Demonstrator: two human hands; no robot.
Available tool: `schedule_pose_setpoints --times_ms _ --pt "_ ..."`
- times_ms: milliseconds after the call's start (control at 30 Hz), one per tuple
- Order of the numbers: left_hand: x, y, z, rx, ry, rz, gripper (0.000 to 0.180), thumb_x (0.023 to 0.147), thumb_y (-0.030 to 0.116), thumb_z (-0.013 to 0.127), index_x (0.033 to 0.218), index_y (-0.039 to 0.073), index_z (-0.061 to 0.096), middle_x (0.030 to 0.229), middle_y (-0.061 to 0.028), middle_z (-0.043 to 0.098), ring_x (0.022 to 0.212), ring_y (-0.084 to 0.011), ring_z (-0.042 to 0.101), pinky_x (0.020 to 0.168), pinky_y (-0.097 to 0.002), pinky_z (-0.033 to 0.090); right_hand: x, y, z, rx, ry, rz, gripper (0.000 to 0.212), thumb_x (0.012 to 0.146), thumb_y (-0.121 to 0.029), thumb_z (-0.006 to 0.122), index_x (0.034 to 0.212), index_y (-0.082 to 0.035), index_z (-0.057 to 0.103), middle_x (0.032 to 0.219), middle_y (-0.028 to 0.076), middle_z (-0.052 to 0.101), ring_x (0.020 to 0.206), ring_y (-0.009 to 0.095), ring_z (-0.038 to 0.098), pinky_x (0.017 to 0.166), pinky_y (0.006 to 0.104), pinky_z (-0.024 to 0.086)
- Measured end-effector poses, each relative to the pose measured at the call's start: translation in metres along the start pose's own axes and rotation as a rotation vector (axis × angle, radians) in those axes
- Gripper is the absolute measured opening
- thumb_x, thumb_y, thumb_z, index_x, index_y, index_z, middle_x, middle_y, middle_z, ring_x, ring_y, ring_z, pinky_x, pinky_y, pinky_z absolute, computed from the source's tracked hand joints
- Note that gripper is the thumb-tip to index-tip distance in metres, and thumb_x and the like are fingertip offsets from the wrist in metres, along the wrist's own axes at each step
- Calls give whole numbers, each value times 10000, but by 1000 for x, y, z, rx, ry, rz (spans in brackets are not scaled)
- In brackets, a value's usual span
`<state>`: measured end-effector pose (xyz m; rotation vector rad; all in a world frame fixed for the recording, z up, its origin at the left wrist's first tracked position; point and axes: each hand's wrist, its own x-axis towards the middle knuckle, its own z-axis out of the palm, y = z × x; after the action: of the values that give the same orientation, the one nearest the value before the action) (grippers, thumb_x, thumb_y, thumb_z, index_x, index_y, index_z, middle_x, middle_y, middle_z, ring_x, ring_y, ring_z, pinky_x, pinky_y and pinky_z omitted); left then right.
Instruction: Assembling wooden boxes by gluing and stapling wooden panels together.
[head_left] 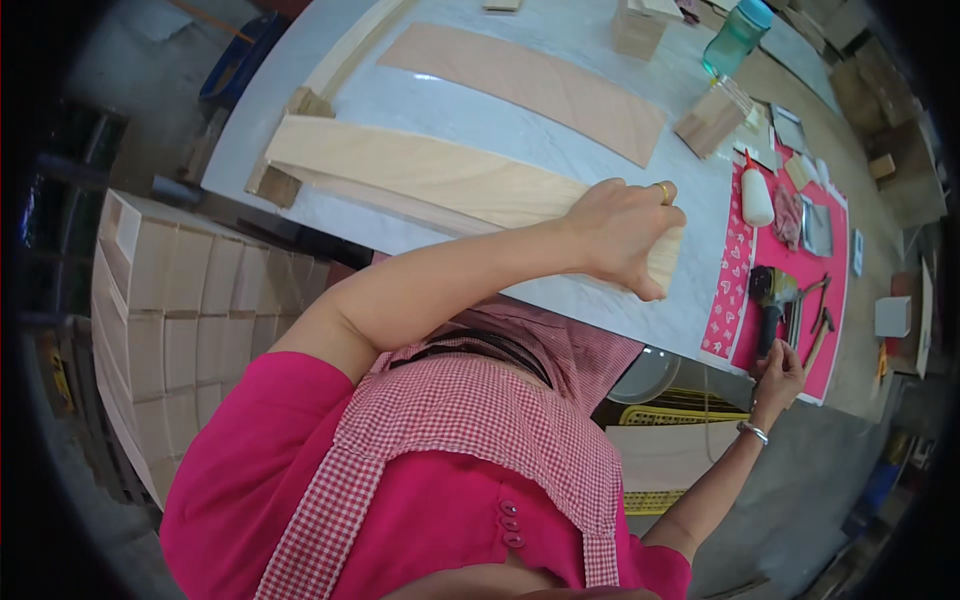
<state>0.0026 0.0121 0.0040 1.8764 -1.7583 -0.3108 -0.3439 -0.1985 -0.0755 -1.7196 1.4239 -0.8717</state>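
Note:
A long pale wooden box-like piece point(430, 178) lies along the near side of the white table, its left end by a rough wooden block point(275, 185). My left hand point(625, 235) is closed over its right end, thumb on the near side. At the table's right, my right hand point(779, 378) is at the edge of a pink mat point(800, 255), fingers pinched together. It is just below the dark handle of a yellow-and-black power tool point(772, 290). What the fingertips hold, if anything, is too small to tell. A hammer point(820, 335) with a wooden handle lies beside that hand.
Beyond the long piece lies a thin veneer panel point(530, 85). A white glue bottle point(756, 195), a metal tray point(816, 230), wooden blocks point(712, 117) and a teal water bottle point(738, 38) stand farther right. Stacked wooden boxes point(180, 340) rise at left, below the table.

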Motion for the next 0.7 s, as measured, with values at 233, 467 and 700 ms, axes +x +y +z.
schedule_pose_setpoints --times_ms 233,467,700 --pt "4 0 -3 6 -45 -27 638 569 407 803 1074 49 653 1114 -126 593 946 -305 635 798 -415 498 28 -8 12 -597 137 -472 446 878 -292 712 1148 55 636 976 202 677 789 298 658 740 370 522" --pt "2 -1 -1 -1 -50 -23 631 580 415 800 1080 57 656 1129 -128 596 967 -296 633 819 -428 489 54 27 5 -825 -176 -497 568 788 -319 766 1184 40 574 1027 237 665 974 376 632 823 393 490" --pt "0 -3 3 2 -8 8 629 588 505 830 1008 64 673 1137 -137 608 1006 -295 647 800 -410 507 65 -87 -3 -815 -415 9 408 794 -247 764 1057 20 604 762 87 649 646 166 627 570 345 482"
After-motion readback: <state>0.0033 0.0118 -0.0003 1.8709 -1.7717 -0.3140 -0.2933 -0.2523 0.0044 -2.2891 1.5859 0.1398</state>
